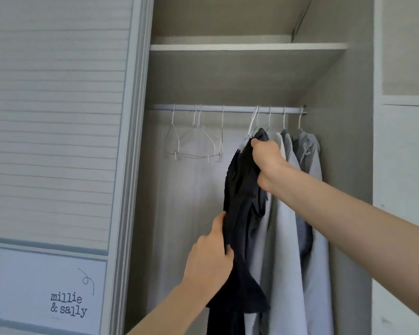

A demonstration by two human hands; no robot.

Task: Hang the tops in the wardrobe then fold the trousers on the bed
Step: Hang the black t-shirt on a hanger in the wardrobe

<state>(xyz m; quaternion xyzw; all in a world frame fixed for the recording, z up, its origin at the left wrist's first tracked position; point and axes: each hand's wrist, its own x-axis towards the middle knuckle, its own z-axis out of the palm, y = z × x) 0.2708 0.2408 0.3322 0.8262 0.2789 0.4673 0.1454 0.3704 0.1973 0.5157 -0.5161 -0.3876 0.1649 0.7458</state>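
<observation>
While the right hand pinches the black top near its hanger, the left hand grips its side.

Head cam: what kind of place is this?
Likely a bedroom's built-in wardrobe: a hanging rail with empty wire hangers, grey tops already hung, and a shelf above.

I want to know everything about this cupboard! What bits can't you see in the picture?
Head view, the only one:
- Black top's hanger: hidden under the cloth and the right hand.
- Left hand's fingertips: tucked behind the black top.
- Bottoms of the grey tops: cut off by the lower edge.
- Rail's left end: behind the door frame.
- Bed and trousers: out of view.
</observation>
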